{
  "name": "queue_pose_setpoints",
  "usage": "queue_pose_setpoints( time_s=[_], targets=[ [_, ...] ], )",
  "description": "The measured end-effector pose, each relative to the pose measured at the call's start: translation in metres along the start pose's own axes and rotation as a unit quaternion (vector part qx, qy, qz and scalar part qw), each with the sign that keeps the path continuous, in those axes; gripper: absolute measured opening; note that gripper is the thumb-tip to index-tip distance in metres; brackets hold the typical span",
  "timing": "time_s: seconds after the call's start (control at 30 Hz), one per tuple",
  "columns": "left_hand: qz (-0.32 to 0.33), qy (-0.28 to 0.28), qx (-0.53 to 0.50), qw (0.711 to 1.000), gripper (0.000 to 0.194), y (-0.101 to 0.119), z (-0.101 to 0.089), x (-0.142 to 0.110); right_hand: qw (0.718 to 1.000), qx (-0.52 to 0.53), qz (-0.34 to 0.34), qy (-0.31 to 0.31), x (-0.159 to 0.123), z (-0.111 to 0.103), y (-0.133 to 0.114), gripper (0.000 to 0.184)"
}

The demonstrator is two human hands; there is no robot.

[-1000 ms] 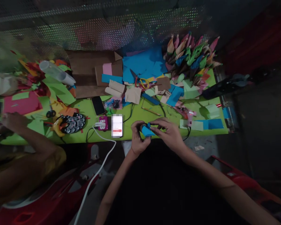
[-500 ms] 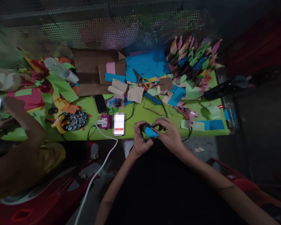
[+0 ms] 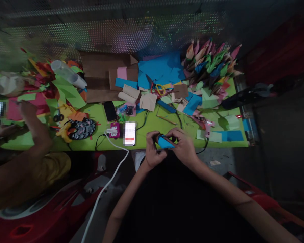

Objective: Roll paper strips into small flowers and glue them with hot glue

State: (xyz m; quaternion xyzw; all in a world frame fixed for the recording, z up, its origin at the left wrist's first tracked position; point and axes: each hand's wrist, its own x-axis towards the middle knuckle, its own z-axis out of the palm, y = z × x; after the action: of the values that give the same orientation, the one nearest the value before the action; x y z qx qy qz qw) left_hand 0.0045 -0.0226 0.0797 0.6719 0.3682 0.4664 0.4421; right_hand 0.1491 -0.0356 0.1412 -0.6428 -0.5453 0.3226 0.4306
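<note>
A small piece of blue paper, curved or folded, is held between my two hands just over the table's front edge. My left hand grips its left end, fingers curled and thumb below. From the other side my right hand pinches the paper between thumb and fingers. Something dark shows along the paper's upper edge, too shaded to make out. Left of my hands lies a phone with a lit screen. To their right a pink glue gun rests on the table.
Several paper flowers stand bunched at the back right. Blue sheets, brown cardboard, scissors and a pencil lie across the green table. A pink power socket trails a white cable. A co-worker's arm is at the left.
The blue paper has turned slightly in my fingers, and more of its face shows. At the left, the co-worker's hand has moved rightward over the red paper. The camera view has shifted a little.
</note>
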Motion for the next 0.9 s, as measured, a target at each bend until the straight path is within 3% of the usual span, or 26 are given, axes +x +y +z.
queue_pose_setpoints(
  time_s=[0.9],
  targets=[
    [-0.038, 0.005, -0.050, 0.998, 0.055, 0.001, 0.007, 0.007, 0.998, -0.047, -0.035, -0.002, 0.011, -0.007, -0.001, 0.024]
  ],
)
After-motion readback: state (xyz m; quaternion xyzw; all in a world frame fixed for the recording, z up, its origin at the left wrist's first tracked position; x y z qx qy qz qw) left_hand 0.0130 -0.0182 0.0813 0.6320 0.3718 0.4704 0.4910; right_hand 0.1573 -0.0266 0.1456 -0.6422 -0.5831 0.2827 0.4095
